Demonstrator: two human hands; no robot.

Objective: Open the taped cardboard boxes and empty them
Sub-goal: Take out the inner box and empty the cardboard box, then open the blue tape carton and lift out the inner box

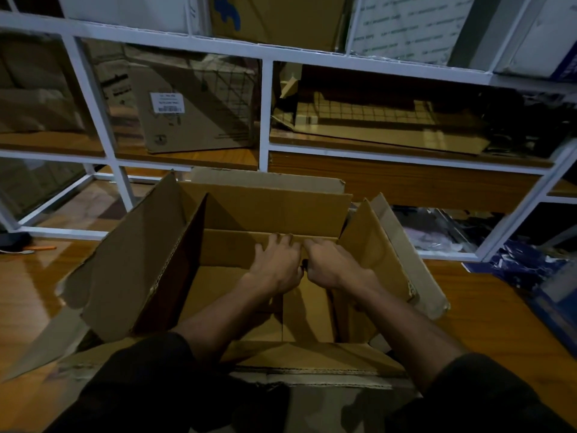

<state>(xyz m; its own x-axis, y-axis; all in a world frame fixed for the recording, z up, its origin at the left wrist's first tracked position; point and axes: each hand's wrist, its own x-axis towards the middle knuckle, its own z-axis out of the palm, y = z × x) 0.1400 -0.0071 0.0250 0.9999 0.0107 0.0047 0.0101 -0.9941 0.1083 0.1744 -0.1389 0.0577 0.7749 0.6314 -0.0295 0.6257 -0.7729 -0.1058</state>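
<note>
We're looking down into the open cardboard box (249, 214) — plain brown, flaps splayed outward. Left hand (276, 265) and right hand (332, 265) sit side by side inside, fingers curled over an inner cardboard panel (237, 248) — gripping its top edge.

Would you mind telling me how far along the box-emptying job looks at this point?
Done: the cardboard box stands with its flaps spread open. In hand: the left hand and right hand reach inside, fingers on an inner cardboard piece. Left: lifting that piece out. Whether anything lies beneath it is hidden.

Single head-worn view, forward and down, close above the open box (271, 214) (shelving (265, 114) beyond, perhaps dimly lit)
</note>
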